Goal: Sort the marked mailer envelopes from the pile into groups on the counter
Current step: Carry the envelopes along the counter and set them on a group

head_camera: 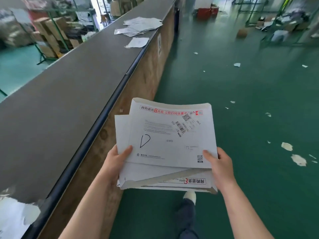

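I hold a stack of white mailer envelopes [165,145] in front of me, over the green floor beside the counter. The top envelope carries a hand-drawn black "D", a red printed strip and a barcode label. My left hand [115,161] grips the stack's left edge with the thumb on top. My right hand [219,166] grips the right edge the same way. On the long dark counter [60,100], far ahead, lie a spread group of envelopes [139,25] and a smaller group [138,42] nearer me. More white envelopes [13,218] lie at the counter's near end, bottom left.
The counter runs along my left with a wooden side panel [146,73]. Green floor [241,100] stretches to the right, littered with paper scraps [298,160]. Cardboard boxes and green racks [51,31] stand beyond the counter. My foot [189,197] shows below the stack.
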{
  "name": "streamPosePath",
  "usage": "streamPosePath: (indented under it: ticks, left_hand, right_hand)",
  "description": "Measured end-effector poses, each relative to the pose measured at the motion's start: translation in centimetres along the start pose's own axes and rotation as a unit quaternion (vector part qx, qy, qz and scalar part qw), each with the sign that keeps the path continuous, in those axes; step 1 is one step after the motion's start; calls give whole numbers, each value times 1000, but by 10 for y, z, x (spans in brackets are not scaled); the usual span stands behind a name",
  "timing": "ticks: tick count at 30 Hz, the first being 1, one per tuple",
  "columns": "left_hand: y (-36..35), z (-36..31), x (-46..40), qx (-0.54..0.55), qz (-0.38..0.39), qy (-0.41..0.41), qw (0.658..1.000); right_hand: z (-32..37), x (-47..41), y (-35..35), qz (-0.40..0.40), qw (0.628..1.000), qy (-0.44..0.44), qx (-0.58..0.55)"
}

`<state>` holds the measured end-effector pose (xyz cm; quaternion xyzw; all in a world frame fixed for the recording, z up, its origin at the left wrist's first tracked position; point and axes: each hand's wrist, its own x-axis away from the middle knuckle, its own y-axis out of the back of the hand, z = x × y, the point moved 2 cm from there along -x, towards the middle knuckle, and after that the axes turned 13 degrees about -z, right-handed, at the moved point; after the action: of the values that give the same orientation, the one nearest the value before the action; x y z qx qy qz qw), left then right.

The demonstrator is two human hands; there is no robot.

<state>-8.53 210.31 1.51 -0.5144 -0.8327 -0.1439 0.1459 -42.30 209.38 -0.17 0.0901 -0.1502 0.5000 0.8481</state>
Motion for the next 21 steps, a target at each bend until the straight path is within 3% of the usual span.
streamPosePath:
  ticks: [6,13,21]
  left_hand:
    - [-101,-75,-109,7,-5,3,1000]
    - [-155,-143,-220,94,-87,14,992]
    - [-243,-204,-405,161,-68,26,984]
  right_hand:
    - [59,-167,-55,72,996,-55,17]
    - [151,-301,-142,192,979,-8,63]
    - [206,-471,-265,169,969,83,158]
